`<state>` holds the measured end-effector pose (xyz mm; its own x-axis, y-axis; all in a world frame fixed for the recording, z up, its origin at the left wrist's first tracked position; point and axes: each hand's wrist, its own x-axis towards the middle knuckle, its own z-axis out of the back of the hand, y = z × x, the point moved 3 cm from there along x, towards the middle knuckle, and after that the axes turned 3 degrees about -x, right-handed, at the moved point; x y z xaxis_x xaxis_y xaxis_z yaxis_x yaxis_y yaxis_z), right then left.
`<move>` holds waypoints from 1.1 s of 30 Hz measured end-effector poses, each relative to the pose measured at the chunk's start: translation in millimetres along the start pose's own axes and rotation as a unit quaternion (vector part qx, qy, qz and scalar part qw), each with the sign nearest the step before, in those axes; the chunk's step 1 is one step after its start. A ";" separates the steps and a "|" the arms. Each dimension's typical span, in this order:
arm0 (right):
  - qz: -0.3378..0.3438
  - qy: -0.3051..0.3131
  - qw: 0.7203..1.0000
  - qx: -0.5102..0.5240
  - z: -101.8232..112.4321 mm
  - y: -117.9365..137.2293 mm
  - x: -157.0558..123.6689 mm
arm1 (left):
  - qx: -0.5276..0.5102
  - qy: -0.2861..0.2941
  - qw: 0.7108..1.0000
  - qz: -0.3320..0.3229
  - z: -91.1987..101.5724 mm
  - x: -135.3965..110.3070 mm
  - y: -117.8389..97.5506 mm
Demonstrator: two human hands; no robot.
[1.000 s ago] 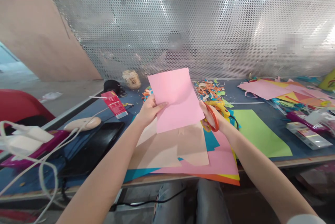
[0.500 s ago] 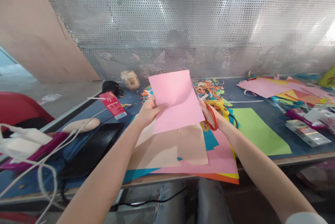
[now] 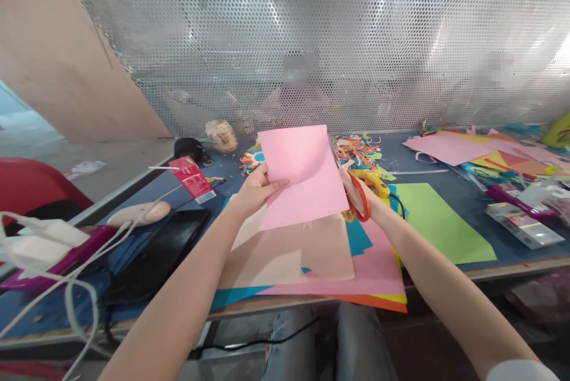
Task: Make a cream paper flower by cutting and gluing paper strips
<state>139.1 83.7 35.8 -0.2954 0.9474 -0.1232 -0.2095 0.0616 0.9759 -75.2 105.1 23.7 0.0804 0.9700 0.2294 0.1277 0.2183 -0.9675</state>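
A pink sheet of paper (image 3: pixel 303 176) is held up over the table, its left edge pinched between the thumb and fingers of my left hand (image 3: pixel 260 188). My right hand (image 3: pixel 354 191) grips orange-handled scissors (image 3: pixel 365 206) at the sheet's right edge; the blades lie along that edge and are mostly hidden behind the paper. Below is a stack of coloured paper, with a pale peach sheet (image 3: pixel 276 256) on top and pink, blue, yellow and orange ones showing at its edges. A yellow glue gun (image 3: pixel 376 180) lies just beyond my right hand.
Paper scraps (image 3: pixel 356 152) are heaped behind the sheet. A green sheet (image 3: pixel 440 224) and more coloured paper (image 3: pixel 449 148) lie to the right. Leftward are a black phone (image 3: pixel 167 250), white cables (image 3: pixel 73 286) and a red card (image 3: pixel 192 179). A perforated metal screen (image 3: pixel 214 43) borders the table's back.
The pink sheet has tilted and shifted slightly right and down at its top, with my left hand moving a little with it. The scissors stay at its right edge.
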 end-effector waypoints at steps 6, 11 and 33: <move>0.011 0.001 1.000 -0.010 -1.0 2.5 -2.2 | 0.001 0.003 1.000 0.000 -0.8 -0.4 -0.5; 0.030 0.000 0.999 -0.021 -0.6 -4.0 3.2 | -0.009 0.000 1.000 0.006 -0.7 -0.3 -0.4; 0.030 -0.057 0.998 0.002 5.1 0.4 0.8 | -0.010 0.075 0.996 0.042 -4.6 -4.0 1.9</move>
<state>143.6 86.0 37.0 -0.1998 0.9789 -0.0432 -0.1899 0.0046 0.9818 -70.8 101.1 21.5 0.2374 0.9578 0.1617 0.1341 0.1326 -0.9821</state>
